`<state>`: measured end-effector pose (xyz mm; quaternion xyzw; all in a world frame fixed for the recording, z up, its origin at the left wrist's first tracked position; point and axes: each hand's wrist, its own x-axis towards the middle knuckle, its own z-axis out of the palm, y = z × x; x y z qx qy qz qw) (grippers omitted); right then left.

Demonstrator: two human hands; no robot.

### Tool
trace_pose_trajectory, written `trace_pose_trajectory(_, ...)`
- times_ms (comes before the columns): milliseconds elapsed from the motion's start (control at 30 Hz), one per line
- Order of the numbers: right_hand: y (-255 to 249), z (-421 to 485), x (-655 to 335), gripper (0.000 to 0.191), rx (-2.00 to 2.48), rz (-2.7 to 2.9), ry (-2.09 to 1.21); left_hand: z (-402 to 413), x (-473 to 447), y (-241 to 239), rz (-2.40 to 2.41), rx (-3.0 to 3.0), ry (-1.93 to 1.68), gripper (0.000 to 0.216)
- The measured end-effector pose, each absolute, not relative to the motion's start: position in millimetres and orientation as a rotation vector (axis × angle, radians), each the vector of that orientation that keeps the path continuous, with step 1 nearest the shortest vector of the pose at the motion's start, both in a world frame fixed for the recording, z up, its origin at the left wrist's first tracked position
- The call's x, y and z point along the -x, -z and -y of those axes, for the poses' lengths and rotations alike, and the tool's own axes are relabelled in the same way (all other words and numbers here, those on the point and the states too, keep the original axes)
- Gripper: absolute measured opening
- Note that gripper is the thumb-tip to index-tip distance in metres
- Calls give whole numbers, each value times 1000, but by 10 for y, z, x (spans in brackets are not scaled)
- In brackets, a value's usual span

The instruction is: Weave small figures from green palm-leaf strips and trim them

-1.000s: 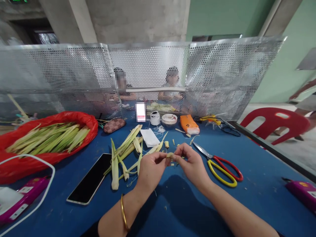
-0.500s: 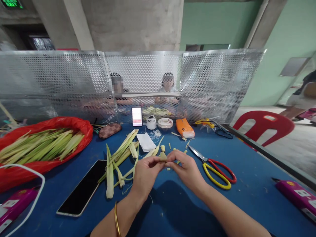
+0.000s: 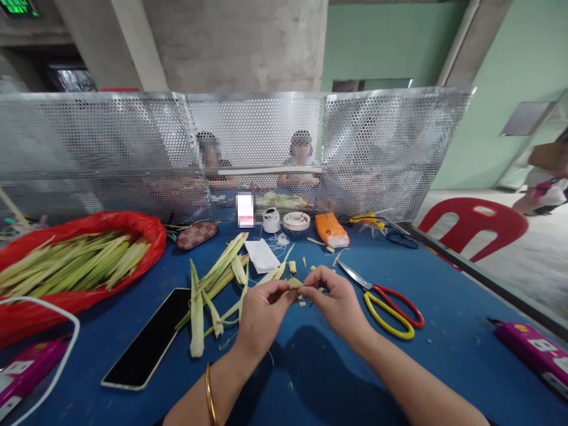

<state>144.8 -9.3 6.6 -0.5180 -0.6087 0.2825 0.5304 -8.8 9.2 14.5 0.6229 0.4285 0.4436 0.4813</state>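
Over the middle of the blue table, my left hand [image 3: 262,315] and my right hand [image 3: 333,300] meet fingertip to fingertip. Both pinch a small pale-green piece of husk [image 3: 295,284], largely covered by the fingers. Long green and cream husk strips [image 3: 208,290] lie in a loose pile left of my left hand. Small cut husk bits [image 3: 292,267] are scattered just beyond the fingers. Scissors [image 3: 381,305] with one red and one yellow handle lie open to the right of my right hand.
A red bag [image 3: 153,228] of husks and a black phone [image 3: 148,337] lie left. White thread [image 3: 271,220], a tape roll [image 3: 296,221], an orange tissue pack [image 3: 332,229] and a yellow glue gun [image 3: 367,220] line the back, before a perforated metal screen [image 3: 257,118]. A purple tool [image 3: 532,349] lies right.
The husk piece between my fingertips is tilted lower and flatter, and my right fingers have shifted slightly. A person in the right background has moved. The table things stay in place.
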Motion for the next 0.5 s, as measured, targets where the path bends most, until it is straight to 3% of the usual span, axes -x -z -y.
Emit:
trace_pose_trajectory(267, -23, 92, -1432, 15, 1189, 1464, -595, -68, 58, -151, -1103, -1525, -1039, 17)
trace_pose_trajectory(500, -16, 86, -1462, 9, 1031, 1702, -448, -86, 58, -187, -1037, -1112, -998, 19)
